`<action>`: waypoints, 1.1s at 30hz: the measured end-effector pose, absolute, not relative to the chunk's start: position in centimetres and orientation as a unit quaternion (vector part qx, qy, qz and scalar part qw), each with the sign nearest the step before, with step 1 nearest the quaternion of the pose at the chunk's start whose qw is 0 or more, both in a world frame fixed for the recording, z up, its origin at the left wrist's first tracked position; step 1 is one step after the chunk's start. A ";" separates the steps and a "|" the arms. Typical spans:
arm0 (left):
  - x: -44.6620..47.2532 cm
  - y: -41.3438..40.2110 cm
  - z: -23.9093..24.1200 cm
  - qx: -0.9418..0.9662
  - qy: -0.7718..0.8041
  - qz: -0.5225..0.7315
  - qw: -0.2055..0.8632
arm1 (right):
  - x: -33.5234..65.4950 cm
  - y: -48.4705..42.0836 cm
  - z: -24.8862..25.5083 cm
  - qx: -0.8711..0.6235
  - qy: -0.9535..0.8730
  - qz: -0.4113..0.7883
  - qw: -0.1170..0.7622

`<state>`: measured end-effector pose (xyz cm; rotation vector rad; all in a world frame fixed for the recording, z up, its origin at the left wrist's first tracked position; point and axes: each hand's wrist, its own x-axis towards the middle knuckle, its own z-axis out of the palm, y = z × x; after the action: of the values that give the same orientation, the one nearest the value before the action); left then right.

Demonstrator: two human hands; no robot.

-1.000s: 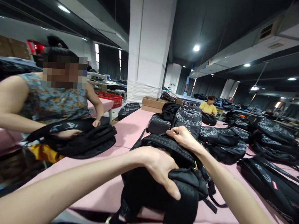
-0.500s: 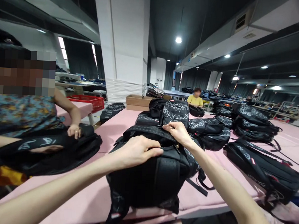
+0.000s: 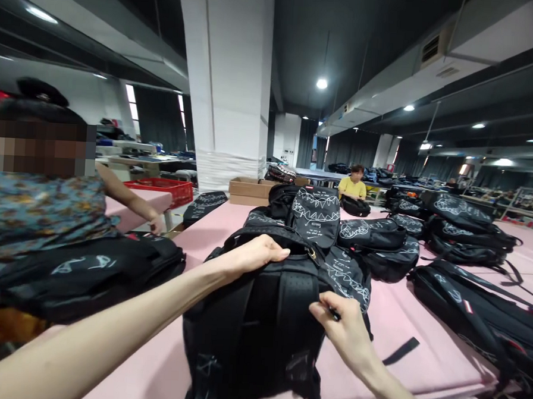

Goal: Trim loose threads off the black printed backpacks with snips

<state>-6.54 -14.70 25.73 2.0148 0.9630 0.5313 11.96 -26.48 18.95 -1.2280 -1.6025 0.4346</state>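
Observation:
A black backpack (image 3: 259, 336) stands upright on the pink-covered table in front of me, its strap side facing me and its top unzipped. My left hand (image 3: 259, 253) is closed on the edge of the top opening, thumb toward the right. My right hand (image 3: 347, 323) is beside the bag's upper right side, fingers curled closed. A small dark thing shows between those fingers, too little of it to name. Gold-coloured metal, perhaps a zipper pull (image 3: 312, 253), glints at the right end of the opening. The bag's inside is hidden from me.
Patterned black backpacks (image 3: 317, 214) lie just behind, more are stacked (image 3: 459, 227) at right, and one lies at the right edge (image 3: 479, 312). A co-worker (image 3: 47, 206) sits left with another backpack (image 3: 88, 273). A cardboard box (image 3: 249, 191) stands by the pillar.
My right hand has left the far edge of the opening and come down to the bag's right side. My left hand still grips the top edge. The co-worker's arm has drawn back from their bag.

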 end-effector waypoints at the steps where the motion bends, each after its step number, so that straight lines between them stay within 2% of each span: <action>1: -6.5 -14.4 25.7 0.804 0.375 0.222 0.405 | 11.5 -26.1 19.2 -0.517 -0.649 0.223 0.511; 6: -7.1 -14.2 25.8 0.824 0.364 0.287 0.326 | 9.8 -24.1 20.0 -0.451 -0.590 0.427 0.516; 10: -9.8 -17.2 26.8 0.827 0.324 0.390 0.242 | 10.7 -23.6 19.3 -0.438 -0.623 0.433 0.482; 13: -13.4 -19.6 26.3 0.767 0.356 0.476 0.239 | 12.1 -23.6 18.9 -0.455 -0.638 0.423 0.455; 15: -15.6 -20.5 24.6 0.702 0.439 0.478 0.292 | 12.6 -23.6 18.8 -0.469 -0.633 0.422 0.448; 18: -16.6 -21.4 21.4 0.649 0.497 0.408 0.406 | 12.7 -23.8 19.0 -0.485 -0.623 0.411 0.457; 22: -14.0 -22.9 19.6 0.605 0.453 0.431 0.493 | 12.5 -24.4 19.3 -0.496 -0.621 0.403 0.453; 27: -12.0 -23.6 20.0 0.474 0.373 0.434 0.669 | 13.5 -25.6 19.2 -0.522 -0.584 0.409 0.468; 33: -12.8 -22.7 19.2 0.429 0.291 0.450 0.727 | 15.1 -25.1 18.3 -0.504 -0.507 0.491 0.498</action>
<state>-12.79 -22.72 19.24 0.9453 0.6412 0.9917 15.12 -25.15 18.31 -1.2189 -1.2270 1.1880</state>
